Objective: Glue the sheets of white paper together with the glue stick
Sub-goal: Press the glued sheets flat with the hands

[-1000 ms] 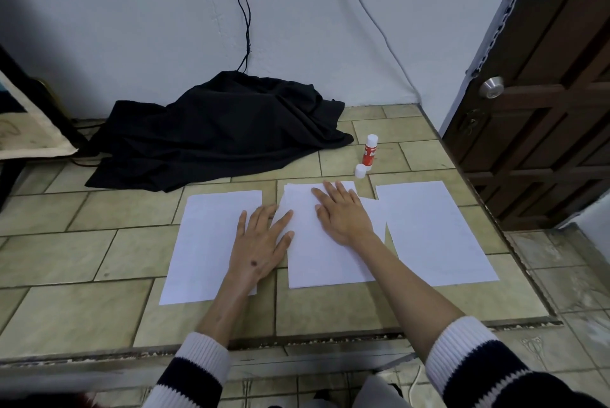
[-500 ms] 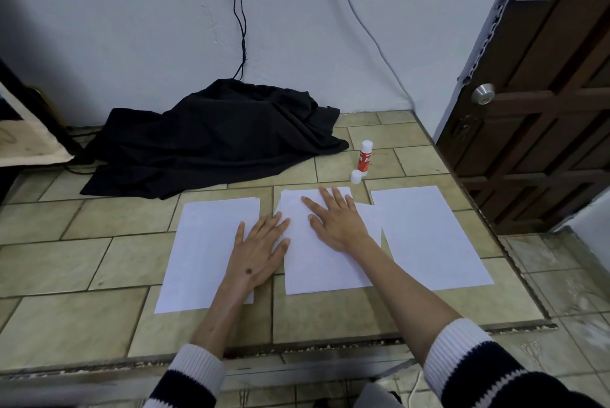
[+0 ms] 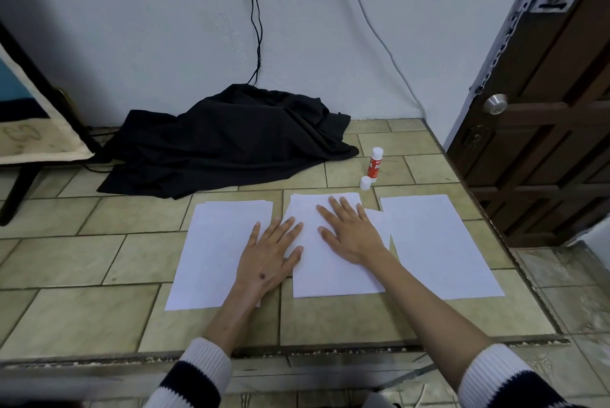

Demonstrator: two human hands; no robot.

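Three white paper sheets lie side by side on the tiled surface: a left sheet, a middle sheet and a right sheet. My left hand lies flat with straight fingers across the gap between the left and middle sheets. Flat on the upper part of the middle sheet presses my right hand. A further sheet edge pokes out to the right under the middle one. The red glue stick stands upright behind the sheets, with its white cap beside it.
A black cloth is heaped at the back against the wall, with a black cable running down into it. A brown wooden door stands at the right. The tiled surface's front edge is near me, and a frame leans at the far left.
Both hands stay flat on the sheets; the right hand has slid slightly across the middle sheet. The view has tilted a little.
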